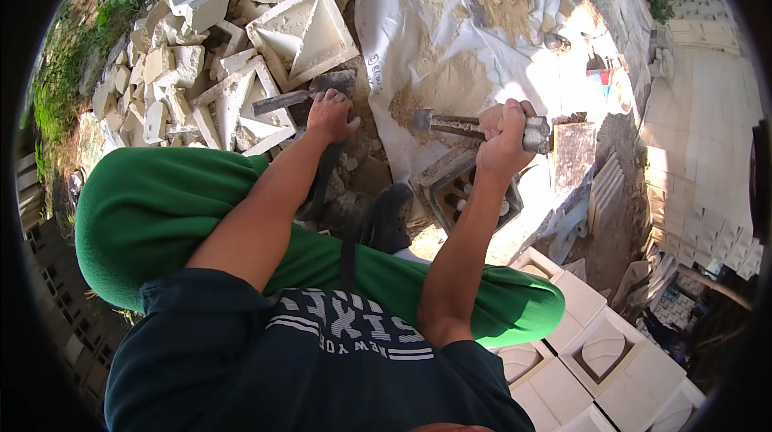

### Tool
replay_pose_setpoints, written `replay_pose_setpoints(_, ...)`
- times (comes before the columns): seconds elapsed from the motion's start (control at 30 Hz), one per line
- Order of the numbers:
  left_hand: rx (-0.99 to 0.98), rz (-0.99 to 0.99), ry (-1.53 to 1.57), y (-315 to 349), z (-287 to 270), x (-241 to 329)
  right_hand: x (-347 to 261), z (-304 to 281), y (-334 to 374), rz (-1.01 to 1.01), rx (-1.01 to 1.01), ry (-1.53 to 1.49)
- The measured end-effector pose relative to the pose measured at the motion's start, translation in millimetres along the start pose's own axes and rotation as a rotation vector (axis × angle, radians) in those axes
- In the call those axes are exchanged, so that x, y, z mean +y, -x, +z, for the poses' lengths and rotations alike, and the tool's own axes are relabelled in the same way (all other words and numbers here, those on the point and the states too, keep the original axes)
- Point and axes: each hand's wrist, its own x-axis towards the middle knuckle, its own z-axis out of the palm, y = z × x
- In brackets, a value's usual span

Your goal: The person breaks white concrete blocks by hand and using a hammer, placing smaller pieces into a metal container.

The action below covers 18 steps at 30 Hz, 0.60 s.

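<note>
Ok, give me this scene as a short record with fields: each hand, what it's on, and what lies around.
right hand: raised, closed around the handle of a grey metal hammer
left hand: reaching down, touching a dark flat metal tool on the ground
left of hands: pile of broken white plaster moulds
ahead: white plastic sheet with heaps of tan powder
below right hand: dark metal mould frame
lower right: whole white square cast blocks
</note>
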Motion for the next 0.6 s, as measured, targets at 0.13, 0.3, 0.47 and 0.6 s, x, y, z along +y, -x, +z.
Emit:
replay_pose_setpoints(0.13, -0.044, -0.02, 0.012, -2.4, -4.5, 5.0, 9.4, -5.1, -3.0, -0.037, -0.099, -0.013)
replay_pose_setpoints(0.3, -0.012, -0.002, 0.034, -2.7, -2.9, 5.7, 54.5, -1.3, -4.7, -0.01, -0.069, 0.042)
replay_pose_setpoints(0.47, -0.004, -0.012, 0.036, -2.1, -0.8, 0.5, 30.8, -12.0, -11.8, -0.005, -0.161, 0.028)
replay_pose_setpoints(0.6, 0.015, 0.007, 0.025, -2.5, -1.7, 1.1, 2.1, 1.4, -0.8, 0.024, -0.158, -0.003)
